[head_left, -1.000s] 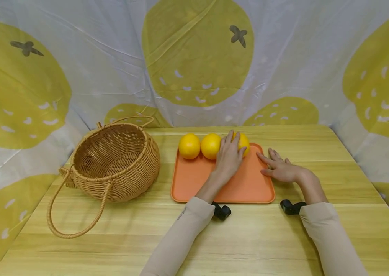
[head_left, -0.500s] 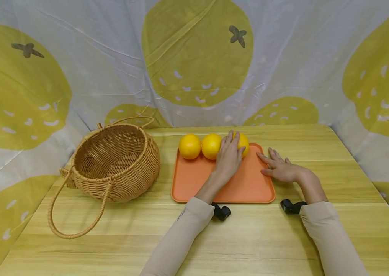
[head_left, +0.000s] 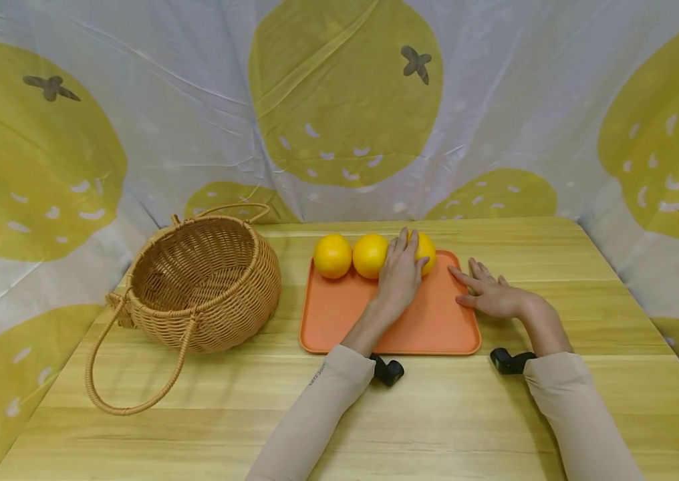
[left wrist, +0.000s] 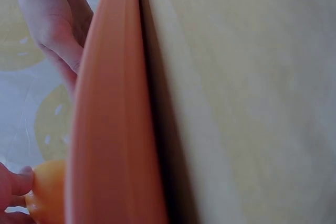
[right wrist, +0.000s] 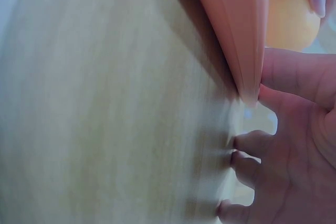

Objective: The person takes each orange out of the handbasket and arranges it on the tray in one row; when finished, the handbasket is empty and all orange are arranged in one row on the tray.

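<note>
My left hand (head_left: 398, 274) reaches over the salmon-coloured tray (head_left: 339, 314) and holds the rightmost orange (head_left: 426, 254), fingers over its top and thumb on its right side. To its left, two more oranges, the middle one (head_left: 369, 256) and the far-left one (head_left: 332, 256), stand in a row along the tray's back edge. Beside the tray's right rim my right hand (head_left: 496, 297) is spread, its thumb and forefinger at the rim in the right wrist view. The other fingertips (right wrist: 244, 142) lie near the tabletop. Part of the held orange (left wrist: 50, 190) is hidden behind the tray in the left wrist view.
A round wicker basket (head_left: 243, 294) stands left of the tray, its inside bare. One handle (head_left: 129, 409) droops onto the wooden table (head_left: 424, 427) in front; the other leans back. A fruit-print cloth (head_left: 339, 93) hangs behind and at both sides.
</note>
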The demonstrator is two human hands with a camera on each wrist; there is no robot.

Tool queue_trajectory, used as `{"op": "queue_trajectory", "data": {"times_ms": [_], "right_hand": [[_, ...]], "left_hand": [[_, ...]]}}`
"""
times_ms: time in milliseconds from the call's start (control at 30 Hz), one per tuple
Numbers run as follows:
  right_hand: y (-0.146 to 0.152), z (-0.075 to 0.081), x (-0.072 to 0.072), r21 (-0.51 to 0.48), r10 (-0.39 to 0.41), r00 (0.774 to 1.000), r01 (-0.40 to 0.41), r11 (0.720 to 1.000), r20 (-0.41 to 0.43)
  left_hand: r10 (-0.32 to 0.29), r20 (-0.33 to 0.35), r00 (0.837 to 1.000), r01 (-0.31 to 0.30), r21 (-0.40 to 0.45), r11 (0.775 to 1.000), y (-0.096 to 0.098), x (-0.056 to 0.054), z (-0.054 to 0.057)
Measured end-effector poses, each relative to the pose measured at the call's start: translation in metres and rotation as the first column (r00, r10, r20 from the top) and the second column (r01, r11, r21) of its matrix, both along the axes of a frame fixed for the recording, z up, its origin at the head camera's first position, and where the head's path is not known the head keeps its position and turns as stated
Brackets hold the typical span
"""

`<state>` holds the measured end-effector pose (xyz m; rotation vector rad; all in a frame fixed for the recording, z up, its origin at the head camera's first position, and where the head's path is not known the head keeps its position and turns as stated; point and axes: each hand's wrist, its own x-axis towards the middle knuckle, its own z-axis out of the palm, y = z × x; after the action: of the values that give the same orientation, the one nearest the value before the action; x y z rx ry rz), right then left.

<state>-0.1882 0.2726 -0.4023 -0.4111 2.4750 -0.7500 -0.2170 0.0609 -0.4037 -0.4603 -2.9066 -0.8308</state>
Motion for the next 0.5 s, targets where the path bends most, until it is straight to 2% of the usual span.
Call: {"op": "queue_trajectory", "data": {"times_ms": [167,500], "right_hand": [[-0.0002,0.0003,0.0008,-0.005,0.0,1.0,0.0,1.0,-0.002],[0.0001,-0.0002,-0.0001,-0.003,-0.003,1.0,0.003,1.0,-0.003]], "left_hand": [[0.013,0.03,0.999,-0.013,-0.005,1.0,0.0019,0.0002,0.0],[0.004,0.042,0.999,-0.002,-0.049,0.999,0.004,0.0034,0.003]]}}
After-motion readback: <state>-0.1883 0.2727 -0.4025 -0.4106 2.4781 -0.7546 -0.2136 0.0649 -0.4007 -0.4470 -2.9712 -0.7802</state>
